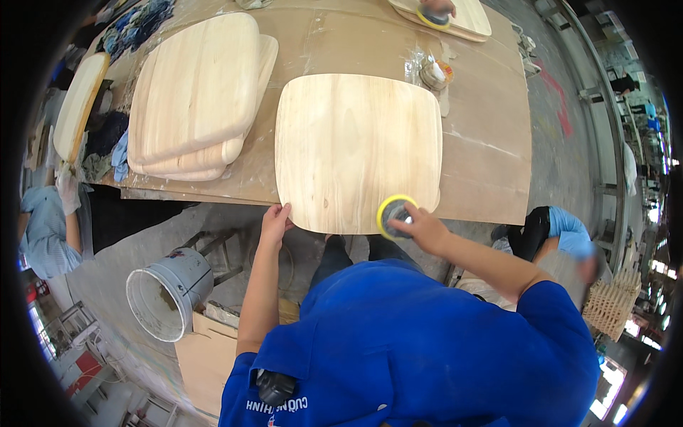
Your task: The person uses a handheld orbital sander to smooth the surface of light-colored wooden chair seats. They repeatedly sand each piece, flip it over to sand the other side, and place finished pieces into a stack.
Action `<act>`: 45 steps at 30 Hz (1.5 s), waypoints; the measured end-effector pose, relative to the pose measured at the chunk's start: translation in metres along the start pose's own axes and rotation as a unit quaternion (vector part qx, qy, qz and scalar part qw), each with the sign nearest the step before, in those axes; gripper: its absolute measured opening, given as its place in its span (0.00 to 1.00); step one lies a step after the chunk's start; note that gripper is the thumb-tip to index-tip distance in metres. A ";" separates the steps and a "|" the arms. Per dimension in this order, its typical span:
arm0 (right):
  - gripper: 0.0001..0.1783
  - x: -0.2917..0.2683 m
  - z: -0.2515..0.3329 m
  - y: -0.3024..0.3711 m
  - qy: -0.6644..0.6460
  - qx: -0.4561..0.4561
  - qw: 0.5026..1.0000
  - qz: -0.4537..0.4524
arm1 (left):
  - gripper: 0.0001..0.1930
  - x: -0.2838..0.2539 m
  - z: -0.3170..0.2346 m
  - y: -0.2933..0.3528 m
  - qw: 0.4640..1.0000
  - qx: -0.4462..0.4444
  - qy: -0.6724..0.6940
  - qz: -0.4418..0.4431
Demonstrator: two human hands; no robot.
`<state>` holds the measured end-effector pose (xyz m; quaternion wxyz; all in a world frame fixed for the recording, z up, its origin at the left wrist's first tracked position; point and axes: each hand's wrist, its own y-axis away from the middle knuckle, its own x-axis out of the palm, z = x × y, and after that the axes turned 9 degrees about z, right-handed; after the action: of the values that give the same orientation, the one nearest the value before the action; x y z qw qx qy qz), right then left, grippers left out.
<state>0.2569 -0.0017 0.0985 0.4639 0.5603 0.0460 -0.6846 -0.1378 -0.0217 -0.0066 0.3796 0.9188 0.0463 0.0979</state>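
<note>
The pale wood board [356, 149] lay flat on the worktop [491, 156] and poked out past its near edge. The right hand [425, 230] had its fingers curled round a small pad [393, 215] with a yellow rim, at the board's near right side. Most of the board lay ahead and to the left of those fingers. The left hand [274, 225] was at the board's near left corner; I could not tell if it gripped, because some fingers were hidden. The board looked nearly as wide as long, so its long way was hard to pick. The pad's underside did not show.
</note>
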 end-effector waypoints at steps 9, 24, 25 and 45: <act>0.37 -0.071 -0.082 -0.099 -0.035 0.132 0.983 -0.123 | 0.14 0.004 -0.003 0.004 1.000 0.005 0.007 -0.006; 0.38 -0.057 -0.048 -0.124 -0.074 0.108 0.981 -0.146 | 0.15 0.004 -0.001 0.005 1.000 0.010 -0.016 -0.013; 0.38 -0.057 -0.049 -0.122 -0.074 0.097 0.984 -0.133 | 0.15 0.004 -0.001 0.005 1.000 0.011 -0.014 -0.012; 0.38 -0.119 -0.177 -0.102 -0.123 0.238 0.952 -0.148 | 0.14 -0.003 -0.002 0.000 0.999 -0.012 -0.049 0.006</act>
<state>0.3077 0.2282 0.0829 0.2128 0.5529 -0.0937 -0.8001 -0.1413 -0.0206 -0.0052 0.3919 0.9181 0.0212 0.0554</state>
